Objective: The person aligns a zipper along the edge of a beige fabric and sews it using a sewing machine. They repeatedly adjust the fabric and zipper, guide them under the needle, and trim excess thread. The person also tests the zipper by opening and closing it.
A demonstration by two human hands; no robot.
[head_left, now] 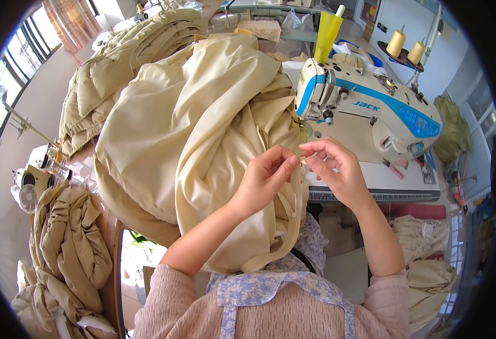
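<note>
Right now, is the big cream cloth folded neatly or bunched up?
Bunched up: the cloth lies in loose, uneven folds left of the machine.

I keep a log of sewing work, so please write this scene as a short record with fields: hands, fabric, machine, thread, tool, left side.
Left hand: fingertips pinching a narrow cream strip
Right hand: fingertips at the same spot; exact grip unclear
Fabric: large shiny cream cloth, heaped in folds
Machine: white and blue sewing machine, right of the cloth
Thread: two yellow cones behind the machine
Tool: pink-handled tool below the machine
Left side: quilted khaki piece above, crumpled khaki cloth below
</note>
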